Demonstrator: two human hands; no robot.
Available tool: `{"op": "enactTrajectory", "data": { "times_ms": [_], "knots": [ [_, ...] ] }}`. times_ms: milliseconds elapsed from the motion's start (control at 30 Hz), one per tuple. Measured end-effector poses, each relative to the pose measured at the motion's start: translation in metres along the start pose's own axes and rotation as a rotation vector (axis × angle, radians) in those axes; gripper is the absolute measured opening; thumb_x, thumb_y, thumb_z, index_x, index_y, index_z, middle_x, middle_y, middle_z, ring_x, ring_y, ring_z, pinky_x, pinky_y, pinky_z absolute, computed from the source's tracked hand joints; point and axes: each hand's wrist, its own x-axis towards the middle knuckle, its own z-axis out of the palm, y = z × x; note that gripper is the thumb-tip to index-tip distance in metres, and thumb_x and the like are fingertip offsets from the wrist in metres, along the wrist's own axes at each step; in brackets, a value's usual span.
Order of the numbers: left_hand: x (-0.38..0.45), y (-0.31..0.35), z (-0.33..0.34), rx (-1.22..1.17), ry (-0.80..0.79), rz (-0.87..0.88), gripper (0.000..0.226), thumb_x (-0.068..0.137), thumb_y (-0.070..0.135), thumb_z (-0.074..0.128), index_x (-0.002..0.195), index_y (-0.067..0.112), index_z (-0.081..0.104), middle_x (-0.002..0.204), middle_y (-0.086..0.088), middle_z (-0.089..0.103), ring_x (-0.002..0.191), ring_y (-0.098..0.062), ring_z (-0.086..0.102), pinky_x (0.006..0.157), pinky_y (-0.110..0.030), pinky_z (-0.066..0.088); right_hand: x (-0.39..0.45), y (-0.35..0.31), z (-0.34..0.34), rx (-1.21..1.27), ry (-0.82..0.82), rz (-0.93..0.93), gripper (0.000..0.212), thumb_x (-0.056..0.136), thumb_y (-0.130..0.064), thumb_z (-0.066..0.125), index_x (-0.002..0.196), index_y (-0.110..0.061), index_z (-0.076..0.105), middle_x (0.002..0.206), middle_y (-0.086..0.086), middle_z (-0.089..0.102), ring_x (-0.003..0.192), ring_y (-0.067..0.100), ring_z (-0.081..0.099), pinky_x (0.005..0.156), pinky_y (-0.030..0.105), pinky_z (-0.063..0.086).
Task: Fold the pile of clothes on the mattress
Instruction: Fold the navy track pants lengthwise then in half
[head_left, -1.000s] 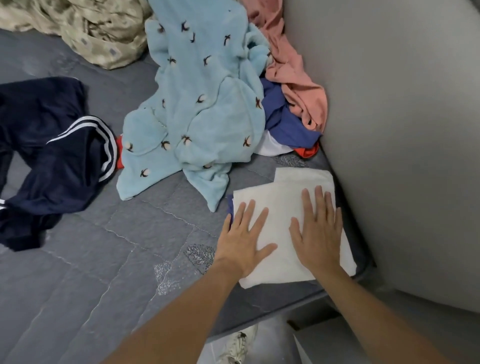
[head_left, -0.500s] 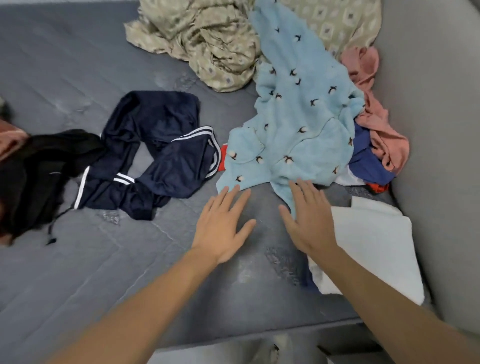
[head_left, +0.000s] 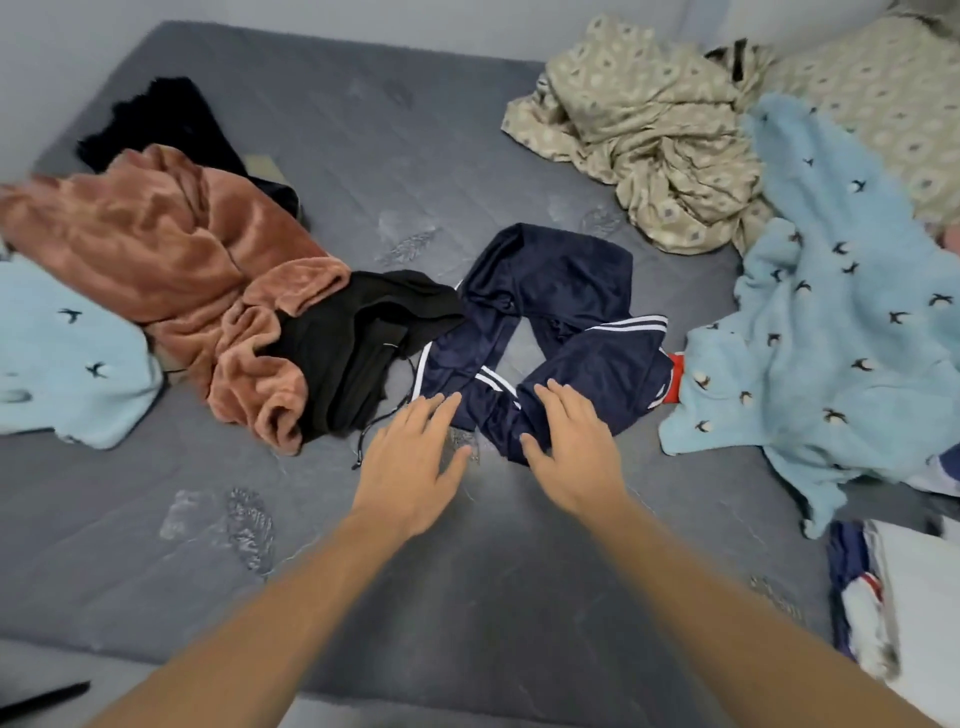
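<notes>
Navy track trousers with white stripes lie crumpled in the middle of the grey mattress. My left hand is flat with straight fingers, its fingertips at the trousers' near edge. My right hand lies open on the trousers' lower leg. Neither hand grips anything. A folded white garment sits at the right edge, on top of other folded pieces.
A light blue fleece with small motifs spreads at the right, beige patterned cloth behind it. A black garment and a rust-brown fleece lie left of the trousers. Another light blue piece is at far left.
Both hands left the folded white garment and moved left across the mattress to the navy trousers. The view swung left with them.
</notes>
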Motion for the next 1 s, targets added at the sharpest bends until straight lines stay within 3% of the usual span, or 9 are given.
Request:
{"op": "enactTrajectory", "data": {
  "times_ms": [167, 300, 433, 500, 567, 633, 700, 767, 1000],
  "knots": [
    [0.036, -0.040, 0.033, -0.008, -0.057, -0.007, 0.069, 0.102, 0.046, 0.049, 0.162, 0.021, 0.027, 0.163, 0.000, 0.036, 0.152, -0.022, 0.030, 0.117, -0.043, 0.040, 0.049, 0.008, 0.043, -0.096, -0.153, -0.065, 0.076, 0.102, -0.039, 0.058, 0.164, -0.014, 0.021, 0.173, 0.002, 0.016, 0.160, 0.021, 0.007, 0.126, 0.037, 0.021],
    [0.085, -0.056, 0.077, 0.001, -0.122, 0.018, 0.071, 0.104, 0.041, 0.051, 0.164, 0.022, 0.021, 0.168, -0.002, 0.027, 0.157, -0.022, 0.020, 0.124, -0.039, 0.028, 0.088, 0.030, 0.092, -0.150, -0.236, -0.180, 0.083, 0.100, -0.037, 0.062, 0.165, -0.010, 0.017, 0.173, 0.003, 0.014, 0.161, 0.023, 0.005, 0.129, 0.040, 0.018],
    [0.134, -0.066, 0.129, 0.056, -0.249, -0.055, 0.086, 0.100, 0.049, 0.057, 0.166, 0.027, 0.008, 0.173, -0.007, 0.007, 0.160, -0.028, 0.001, 0.128, -0.044, 0.018, 0.118, 0.056, 0.140, -0.304, -0.259, -0.166, 0.103, 0.090, -0.066, 0.062, 0.166, -0.028, 0.004, 0.174, 0.000, 0.001, 0.161, 0.029, -0.003, 0.130, 0.052, 0.002],
    [0.143, -0.070, 0.145, 0.126, -0.259, -0.074, 0.091, 0.096, 0.053, 0.060, 0.166, 0.026, 0.010, 0.172, -0.011, 0.007, 0.159, -0.033, 0.002, 0.127, -0.047, 0.020, 0.124, 0.064, 0.151, -0.288, -0.193, -0.145, 0.103, 0.085, -0.073, 0.061, 0.165, -0.032, 0.010, 0.173, 0.003, 0.009, 0.160, 0.034, 0.006, 0.129, 0.054, 0.008],
    [0.143, -0.072, 0.153, 0.192, -0.151, -0.052, 0.072, 0.095, 0.044, 0.065, 0.156, 0.020, 0.036, 0.159, -0.015, 0.033, 0.148, -0.037, 0.030, 0.114, -0.047, 0.038, 0.122, 0.070, 0.156, -0.278, -0.075, -0.160, 0.082, 0.089, -0.063, 0.063, 0.157, -0.029, 0.034, 0.159, 0.009, 0.037, 0.146, 0.035, 0.034, 0.119, 0.050, 0.031],
    [0.144, -0.074, 0.151, 0.224, -0.019, -0.012, 0.039, 0.090, 0.021, 0.071, 0.126, 0.015, 0.058, 0.125, -0.010, 0.053, 0.116, -0.032, 0.053, 0.086, -0.042, 0.048, 0.118, 0.074, 0.155, -0.285, 0.031, -0.174, 0.051, 0.091, -0.045, 0.066, 0.136, -0.026, 0.053, 0.126, 0.005, 0.052, 0.116, 0.030, 0.050, 0.094, 0.042, 0.044],
    [0.143, -0.080, 0.145, 0.212, 0.039, 0.008, 0.025, 0.084, 0.004, 0.074, 0.105, 0.012, 0.063, 0.104, -0.006, 0.056, 0.096, -0.030, 0.056, 0.070, -0.041, 0.048, 0.112, 0.076, 0.153, -0.278, 0.081, -0.179, 0.035, 0.090, -0.030, 0.069, 0.122, -0.021, 0.059, 0.109, 0.004, 0.052, 0.100, 0.029, 0.050, 0.078, 0.041, 0.041],
    [0.135, -0.087, 0.139, 0.200, 0.026, 0.031, 0.024, 0.082, -0.002, 0.075, 0.099, 0.012, 0.066, 0.094, -0.005, 0.057, 0.089, -0.029, 0.059, 0.063, -0.040, 0.049, 0.098, 0.077, 0.152, -0.243, 0.078, -0.194, 0.029, 0.089, -0.020, 0.068, 0.116, -0.017, 0.061, 0.103, 0.005, 0.053, 0.094, 0.029, 0.050, 0.073, 0.041, 0.039],
    [0.036, -0.088, 0.151, 0.134, -0.146, 0.068, 0.015, 0.083, 0.003, 0.074, 0.093, 0.013, 0.070, 0.091, -0.002, 0.058, 0.085, -0.028, 0.064, 0.051, -0.040, 0.054, -0.009, 0.066, 0.168, -0.155, -0.022, -0.185, 0.027, 0.086, -0.013, 0.073, 0.111, -0.014, 0.063, 0.098, 0.004, 0.055, 0.086, 0.028, 0.054, 0.069, 0.039, 0.043]
  ]
}}
